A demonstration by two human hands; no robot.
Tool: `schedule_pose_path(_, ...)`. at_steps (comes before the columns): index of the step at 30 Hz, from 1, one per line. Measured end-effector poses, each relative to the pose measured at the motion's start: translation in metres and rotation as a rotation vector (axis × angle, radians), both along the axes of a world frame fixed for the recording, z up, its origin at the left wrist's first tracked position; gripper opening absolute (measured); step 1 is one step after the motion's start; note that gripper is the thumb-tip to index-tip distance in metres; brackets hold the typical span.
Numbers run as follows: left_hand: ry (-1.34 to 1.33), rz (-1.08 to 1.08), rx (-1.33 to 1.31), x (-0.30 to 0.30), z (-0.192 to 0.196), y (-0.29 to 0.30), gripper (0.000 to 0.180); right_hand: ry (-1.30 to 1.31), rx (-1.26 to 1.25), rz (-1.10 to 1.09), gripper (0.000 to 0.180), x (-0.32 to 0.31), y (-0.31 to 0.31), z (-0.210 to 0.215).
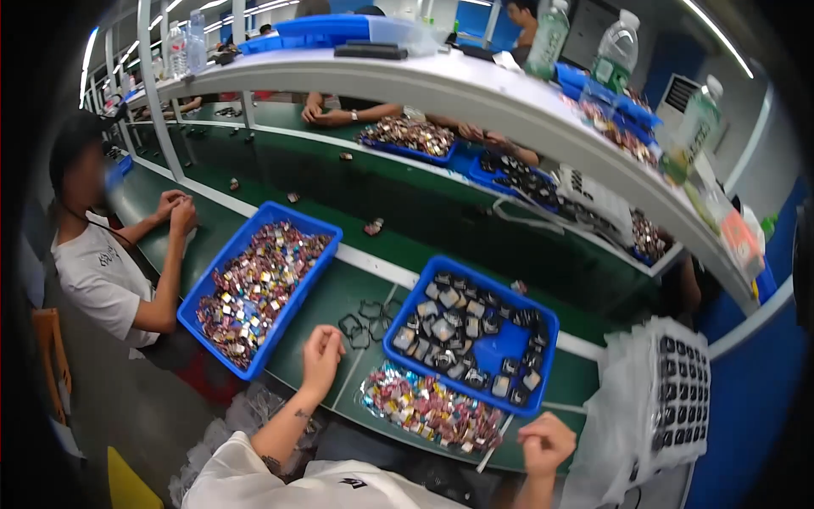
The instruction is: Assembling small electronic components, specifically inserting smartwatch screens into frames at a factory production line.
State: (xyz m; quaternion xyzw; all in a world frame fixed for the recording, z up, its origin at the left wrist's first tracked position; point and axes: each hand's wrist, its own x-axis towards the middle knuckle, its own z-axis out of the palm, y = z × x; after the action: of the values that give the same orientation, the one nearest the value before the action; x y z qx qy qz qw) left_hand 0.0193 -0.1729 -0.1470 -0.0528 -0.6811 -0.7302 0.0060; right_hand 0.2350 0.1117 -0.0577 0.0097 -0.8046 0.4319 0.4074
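My left hand hovers over the green bench with its fingers curled together; whatever it may hold is hidden. Beside it lie several thin black frames. My right hand is closed too, at the bench's near edge, just right of a pile of small pink, yellow and silvery parts; its contents do not show. A thin pale strip lies between that pile and the hand. Behind the pile stands a blue tray holding black square casings, some with pale faces.
Left of me stands a larger blue tray heaped with small colourful parts. A person in a white shirt sits beyond it. Trays of black parts stack at right. A white shelf with bottles crosses above a dark green conveyor.
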Motion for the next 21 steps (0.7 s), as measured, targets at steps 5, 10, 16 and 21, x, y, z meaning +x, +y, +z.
schedule_pose_path(5,0.128,-0.123,-0.1,0.016,-0.026,-0.017,0.012,0.096,0.017,-0.207,0.013,0.064,0.0,-0.078)
schedule_pose_path(10,0.206,-0.107,-0.062,-0.012,-0.034,-0.002,0.016,-0.011,-0.339,-0.111,0.012,0.059,-0.03,-0.083)
schedule_pose_path(16,0.182,-0.152,-0.059,-0.014,-0.04,-0.015,0.017,-0.036,-0.242,-0.069,0.012,0.057,-0.047,-0.078)
schedule_pose_path(21,0.582,0.029,-0.066,0.04,0.048,-0.019,0.015,0.525,0.48,-0.038,0.04,0.085,-0.02,0.058)
